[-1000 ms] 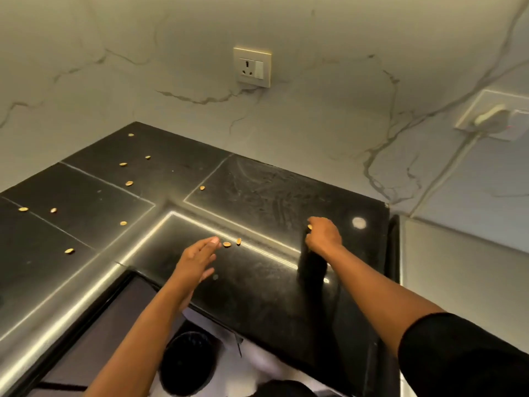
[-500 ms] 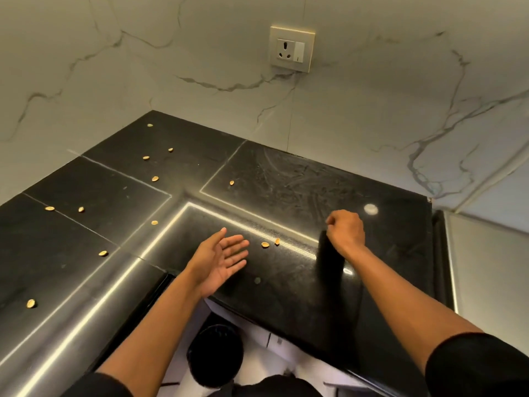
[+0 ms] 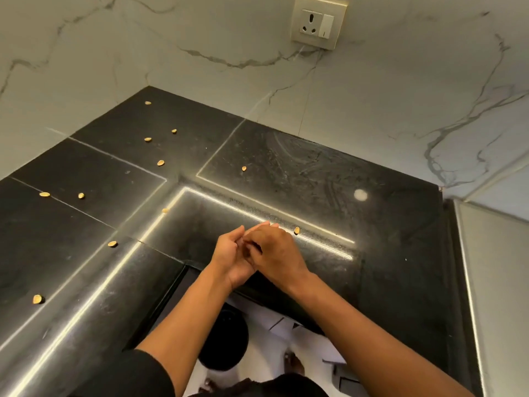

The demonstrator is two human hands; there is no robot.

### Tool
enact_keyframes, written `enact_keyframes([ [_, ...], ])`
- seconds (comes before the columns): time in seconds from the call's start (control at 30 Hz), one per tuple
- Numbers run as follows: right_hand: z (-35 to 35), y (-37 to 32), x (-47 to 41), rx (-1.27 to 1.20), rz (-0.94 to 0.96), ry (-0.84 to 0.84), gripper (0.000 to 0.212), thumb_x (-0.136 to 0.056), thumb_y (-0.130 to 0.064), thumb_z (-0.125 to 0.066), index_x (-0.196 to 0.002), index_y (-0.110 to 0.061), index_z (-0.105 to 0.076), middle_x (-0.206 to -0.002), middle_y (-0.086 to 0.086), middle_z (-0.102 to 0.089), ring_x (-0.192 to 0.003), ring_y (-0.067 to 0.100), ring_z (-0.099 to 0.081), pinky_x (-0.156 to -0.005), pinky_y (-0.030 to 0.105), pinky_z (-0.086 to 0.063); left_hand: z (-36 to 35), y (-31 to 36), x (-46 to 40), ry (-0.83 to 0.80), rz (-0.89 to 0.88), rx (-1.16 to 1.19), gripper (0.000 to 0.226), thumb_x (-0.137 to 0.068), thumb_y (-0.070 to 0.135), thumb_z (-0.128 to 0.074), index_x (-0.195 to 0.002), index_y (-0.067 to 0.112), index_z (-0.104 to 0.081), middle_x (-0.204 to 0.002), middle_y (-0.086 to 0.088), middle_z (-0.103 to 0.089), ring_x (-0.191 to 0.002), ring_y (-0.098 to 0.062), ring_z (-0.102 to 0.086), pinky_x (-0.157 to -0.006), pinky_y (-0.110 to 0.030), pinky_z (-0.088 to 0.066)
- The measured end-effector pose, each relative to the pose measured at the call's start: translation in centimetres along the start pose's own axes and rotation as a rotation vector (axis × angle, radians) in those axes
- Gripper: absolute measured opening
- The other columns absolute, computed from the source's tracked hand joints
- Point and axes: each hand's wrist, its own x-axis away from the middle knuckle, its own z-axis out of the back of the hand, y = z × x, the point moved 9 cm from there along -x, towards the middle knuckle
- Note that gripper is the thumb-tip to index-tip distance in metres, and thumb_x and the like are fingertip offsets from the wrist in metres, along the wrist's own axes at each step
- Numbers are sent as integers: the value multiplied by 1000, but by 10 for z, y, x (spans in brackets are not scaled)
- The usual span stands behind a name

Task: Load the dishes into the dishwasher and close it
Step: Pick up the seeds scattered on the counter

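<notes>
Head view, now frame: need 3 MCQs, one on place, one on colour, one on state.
1. Where is the cream square wall socket?
A. On the white marble wall above the counter
B. Lying on the counter
C. On the floor

2. What colour is the polished stone countertop?
A. White
B. Black
C. Red

3. How are the two hands placed?
A. Left hand and right hand touching each other over the counter's front part
B. Far apart, one at each end of the counter
C. Both pressed flat on the wall

Key:
1 A, the socket sits in the veined wall, top of the frame.
2 B, the slabs are black with pale seams.
3 A, the right hand's fingers lie against the left palm.
</notes>
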Motion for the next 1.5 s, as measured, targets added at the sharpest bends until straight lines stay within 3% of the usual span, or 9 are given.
enact_keyframes([
  [0.07, 14, 7, 0, -42, 6, 79, 18, -87, -8, -66, -96, -16, -80, -90, -1, -75, -85, 16, -68, -78, 32, -54, 11, 4, 0, 22, -25, 57, 54, -110, 32, -30, -128, -7, -62, -114, -22, -72, -88, -26, -76, -80, -34, -62],
  [0.17, 37, 47, -12, 86, -82, 165, 18, -89, -10, -68, -103, -13, -79, -99, 4, -76, -93, 23, -70, -85, 39, -55, 27, 17, 5, 56, -90, 120, 54, -109, 31, -32, -132, -11, -58, -131, -31, -64, -123, -42, -64, -108, -47, -49],
  [0.3, 19, 102, -20, 301, -235, -140, 29, -89, -7, -61, -112, -15, -76, -114, 8, -73, -112, 31, -64, -93, 39, -51, 54, 27, 14, 112, -146, 159, 53, -108, 29, -35, -140, -10, -51, -137, -31, -61, -129, -45, -59, -111, -50, -44],
  [0.8, -5, 94, -30, 375, 75, -193, 19, -86, 2, -56, -85, -9, -71, -87, 3, -63, -91, 22, -55, -72, 31, -48, 65, 5, 34, 220, -240, 231, 56, -107, 33, -40, -140, -11, -50, -136, -32, -60, -129, -45, -59, -109, -49, -45],
  [1.07, 7, 75, -37, 118, 14, -146, 19, -84, -7, -59, -85, -17, -76, -85, 0, -72, -84, 20, -66, -72, 32, -54, 52, -13, 31, 253, -262, 227, 55, -107, 35, -40, -139, -8, -53, -138, -30, -61, -131, -44, -58, -116, -50, -41],
  [1.13, 5, 47, -31, 67, 118, -153, 18, -84, -11, -62, -90, -18, -78, -86, 0, -72, -83, 19, -67, -74, 33, -54, 45, -18, 28, 259, -267, 222, 54, -107, 35, -39, -135, -8, -56, -134, -29, -64, -126, -41, -62, -111, -48, -47],
  [1.23, -6, 16, -18, 84, 226, -215, 15, -85, -15, -63, -92, -15, -77, -86, 3, -69, -87, 24, -64, -73, 40, -55, 30, -24, 22, 258, -255, 215, 49, -106, 36, -40, -119, -5, -65, -101, -19, -72, -87, -27, -73, -79, -38, -63],
  [1.37, -7, 14, -9, 135, 282, -246, 15, -89, -13, -60, -94, -13, -75, -87, 4, -68, -91, 26, -63, -74, 44, -54, 24, -29, 13, 262, -260, 245, 45, -104, 34, -43, -107, -3, -68, -83, -11, -61, -69, -18, -58, -63, -30, -57],
  [1.5, 23, 52, -13, 95, 217, -141, 20, -90, -15, -62, -103, -20, -77, -98, 0, -73, -96, 23, -66, -79, 41, -56, 17, -37, 7, 232, -283, 287, 52, -108, 33, -39, -129, -9, -61, -123, -28, -69, -109, -37, -72, -96, -44, -60],
])
